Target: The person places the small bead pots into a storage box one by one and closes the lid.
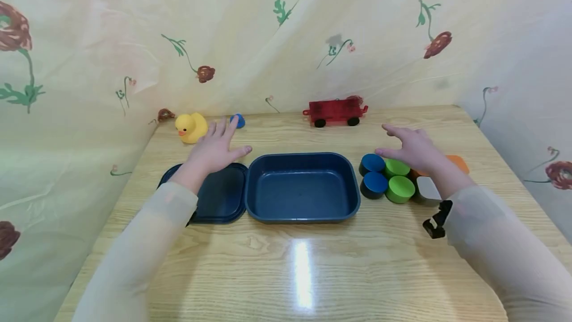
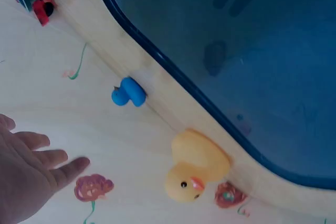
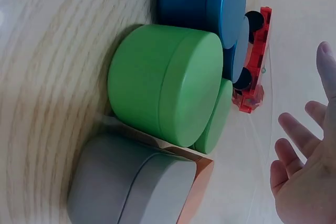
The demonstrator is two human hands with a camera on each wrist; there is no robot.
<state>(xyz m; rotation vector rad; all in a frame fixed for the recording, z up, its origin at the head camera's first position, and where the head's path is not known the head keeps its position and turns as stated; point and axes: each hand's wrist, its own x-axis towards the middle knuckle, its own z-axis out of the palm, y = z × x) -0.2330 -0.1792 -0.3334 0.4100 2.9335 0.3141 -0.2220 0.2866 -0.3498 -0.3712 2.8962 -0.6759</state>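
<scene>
My left hand (image 1: 213,148), fingers spread and holding nothing, hovers over the far edge of a dark blue lid (image 1: 222,198). Beyond it stand a yellow rubber duck (image 1: 193,128) and a small blue duck (image 2: 131,93), partly covered by the fingertips in the head view. My right hand (image 1: 415,149) is likewise spread with nothing in it, above a group of tins: two blue tins (image 1: 374,184), two green tins (image 1: 400,189) and a grey tin (image 3: 131,182). An orange container (image 1: 458,163) is partly hidden behind that hand. Between the hands lies a dark blue rectangular tray (image 1: 304,193) without contents.
A red toy wagon (image 1: 336,112) with black wheels stands at the table's back edge. Behind it hangs a flowered cloth (image 1: 250,29), which also closes off both sides. The wooden table (image 1: 250,272) reflects a bright light streak near the front.
</scene>
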